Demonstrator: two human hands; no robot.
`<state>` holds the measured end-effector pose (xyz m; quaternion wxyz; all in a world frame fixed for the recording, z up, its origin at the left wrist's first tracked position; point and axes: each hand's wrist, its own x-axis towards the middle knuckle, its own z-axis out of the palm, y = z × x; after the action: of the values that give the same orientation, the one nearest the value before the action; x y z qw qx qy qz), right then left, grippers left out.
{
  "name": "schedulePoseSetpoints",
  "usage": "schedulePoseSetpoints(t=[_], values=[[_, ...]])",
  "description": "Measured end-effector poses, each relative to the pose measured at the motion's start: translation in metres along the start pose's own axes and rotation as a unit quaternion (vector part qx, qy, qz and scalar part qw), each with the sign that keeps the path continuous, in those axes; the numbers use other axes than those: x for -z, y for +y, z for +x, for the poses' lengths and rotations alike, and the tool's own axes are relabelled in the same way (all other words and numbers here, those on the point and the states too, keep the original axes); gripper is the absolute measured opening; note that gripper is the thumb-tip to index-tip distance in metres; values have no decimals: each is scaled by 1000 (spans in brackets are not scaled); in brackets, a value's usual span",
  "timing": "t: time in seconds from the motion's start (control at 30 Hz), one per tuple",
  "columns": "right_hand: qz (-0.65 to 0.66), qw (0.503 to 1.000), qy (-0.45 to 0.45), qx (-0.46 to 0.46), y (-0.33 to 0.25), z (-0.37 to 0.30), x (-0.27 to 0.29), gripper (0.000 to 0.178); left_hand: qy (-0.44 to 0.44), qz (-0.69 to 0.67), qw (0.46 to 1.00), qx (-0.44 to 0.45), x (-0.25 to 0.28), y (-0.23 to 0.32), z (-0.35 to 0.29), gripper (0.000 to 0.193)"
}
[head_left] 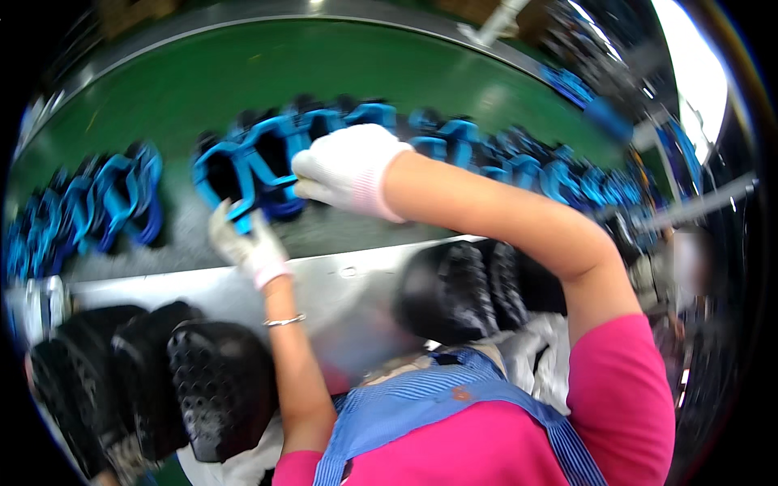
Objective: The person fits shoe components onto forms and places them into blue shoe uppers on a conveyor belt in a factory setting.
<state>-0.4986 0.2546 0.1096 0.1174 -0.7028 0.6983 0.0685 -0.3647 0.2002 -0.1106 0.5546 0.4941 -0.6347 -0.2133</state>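
My left hand (247,243) pinches 1 blue-and-black shoe (225,172) on the green counter (284,65), my right hand (348,166) curls, hold hidden — this one seems unfinished, and which lined-up shoes (120,190) are done I can't tell.

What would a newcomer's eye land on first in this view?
Probably the bright blue, shoe-like pieces lined up across the green surface ahead. Next, the white-gloved left hand at one piece's near end, and the right hand, also gloved, farther right. Then the studded black form, lower left.
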Motion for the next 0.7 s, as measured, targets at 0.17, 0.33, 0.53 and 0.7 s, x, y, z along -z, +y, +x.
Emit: schedulePoseSetpoints(t=[0.17, 0.33, 0.53, 0.7], values=[[-54, 974, 139, -170, 95, -200, 48, 23, 48, 1, 999, -13, -4, -36, 14, 40], [-46, 851, 310, -421, 160, -414, 41, 31, 43, 168, 978, 118, -8, -53, 24, 57], [-58, 779, 263, -566, 181, -531, -39, 42, 46, 177, 982, -45, 12, 0, -21, 62], [-2, 765, 245, -596, 201, -543, -75, 54, 23, 198, 975, -98, 16, 10, -28, 58]])
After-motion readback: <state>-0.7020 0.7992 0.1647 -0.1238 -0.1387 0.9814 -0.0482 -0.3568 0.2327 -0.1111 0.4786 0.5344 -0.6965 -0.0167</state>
